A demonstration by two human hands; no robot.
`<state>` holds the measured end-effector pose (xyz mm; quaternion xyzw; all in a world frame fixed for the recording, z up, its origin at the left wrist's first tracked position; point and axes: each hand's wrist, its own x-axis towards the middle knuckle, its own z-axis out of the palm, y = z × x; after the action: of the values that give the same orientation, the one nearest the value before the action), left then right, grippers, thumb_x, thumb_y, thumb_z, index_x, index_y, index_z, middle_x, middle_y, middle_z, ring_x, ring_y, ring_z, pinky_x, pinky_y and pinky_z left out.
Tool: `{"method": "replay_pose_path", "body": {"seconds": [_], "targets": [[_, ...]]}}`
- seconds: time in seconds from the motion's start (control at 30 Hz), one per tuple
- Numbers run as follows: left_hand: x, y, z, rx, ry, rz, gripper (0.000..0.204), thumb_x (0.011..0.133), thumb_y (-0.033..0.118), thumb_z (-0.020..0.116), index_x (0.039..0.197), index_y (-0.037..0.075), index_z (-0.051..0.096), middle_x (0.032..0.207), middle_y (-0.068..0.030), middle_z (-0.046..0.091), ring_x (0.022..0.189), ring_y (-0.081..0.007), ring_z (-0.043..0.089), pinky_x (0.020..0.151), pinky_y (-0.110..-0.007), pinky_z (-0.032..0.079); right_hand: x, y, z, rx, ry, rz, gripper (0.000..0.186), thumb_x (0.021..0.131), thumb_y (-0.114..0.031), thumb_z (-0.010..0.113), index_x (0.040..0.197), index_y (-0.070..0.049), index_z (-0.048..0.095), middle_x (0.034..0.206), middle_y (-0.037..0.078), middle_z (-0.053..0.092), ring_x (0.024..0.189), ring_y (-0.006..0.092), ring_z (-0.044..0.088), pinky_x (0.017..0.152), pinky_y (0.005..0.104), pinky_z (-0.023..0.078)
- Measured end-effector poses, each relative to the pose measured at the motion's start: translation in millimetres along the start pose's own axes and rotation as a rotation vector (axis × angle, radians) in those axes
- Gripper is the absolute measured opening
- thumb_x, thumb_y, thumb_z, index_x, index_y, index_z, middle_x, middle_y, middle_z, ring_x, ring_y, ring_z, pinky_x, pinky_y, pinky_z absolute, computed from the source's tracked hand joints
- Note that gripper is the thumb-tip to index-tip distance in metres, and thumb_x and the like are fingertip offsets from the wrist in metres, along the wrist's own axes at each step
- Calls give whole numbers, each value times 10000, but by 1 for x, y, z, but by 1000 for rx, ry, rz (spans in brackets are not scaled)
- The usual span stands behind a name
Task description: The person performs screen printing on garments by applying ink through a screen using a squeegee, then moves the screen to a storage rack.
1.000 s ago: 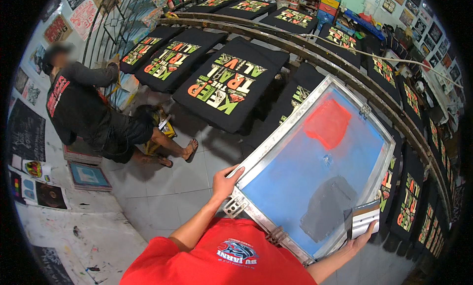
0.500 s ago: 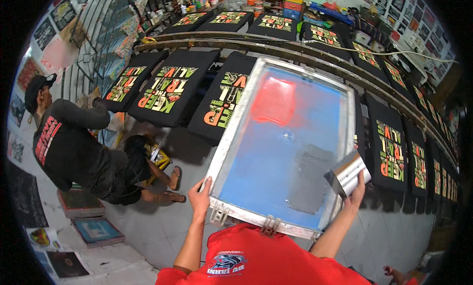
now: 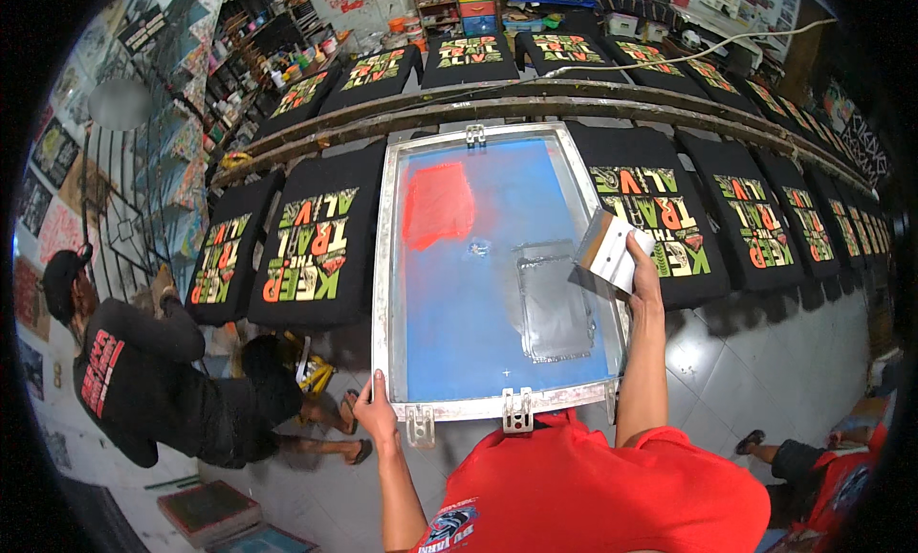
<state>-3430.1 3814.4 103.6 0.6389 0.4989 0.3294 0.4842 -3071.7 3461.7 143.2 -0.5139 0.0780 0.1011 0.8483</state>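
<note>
both hands reach forward, left hand [image 3: 375, 411] gripping, right hand [image 3: 644, 269] clenched.

My screen frame [image 3: 384, 266] is dull scuffed metal, its blue mesh [image 3: 478, 304] smooth; the shirts [image 3: 306, 252] are matt black cloth.

My red shirt [image 3: 593, 486] hides the near edge of the screen frame [image 3: 384, 266] and both my elbows. The shirt beneath the screen is covered; shelf clutter [image 3: 287, 65] is too small to identify

Bright, even indoor light, soft shadows on the floor, strong fisheye bending and perhaps slight blur toward the dark rim.
</note>
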Motion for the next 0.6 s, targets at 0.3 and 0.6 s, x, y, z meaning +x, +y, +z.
{"method": "replay_pose_path", "body": {"seconds": [0.3, 0.6], "targets": [[95, 11, 35, -13, -57, 6, 440, 930, 298, 718, 1150, -81, 695, 1000, -164, 744, 898, -174, 655, 859, -317, 503, 63, 24, 68, -44, 55, -128, 513, 901, -352, 731, 1241, 19, 630, 1077, 100, 721, 924, 194, 704, 813, 326, 527], [141, 22, 63, -1, -104, 35, 433, 951, 269, 698, 1176, -100, 675, 1026, -158, 734, 907, -160, 636, 851, -305, 501, 95, 30, 83, -25, 120, -76, 512, 905, -357, 725, 1237, 22, 636, 1079, 105, 718, 920, 197, 704, 813, 330, 532]]}}
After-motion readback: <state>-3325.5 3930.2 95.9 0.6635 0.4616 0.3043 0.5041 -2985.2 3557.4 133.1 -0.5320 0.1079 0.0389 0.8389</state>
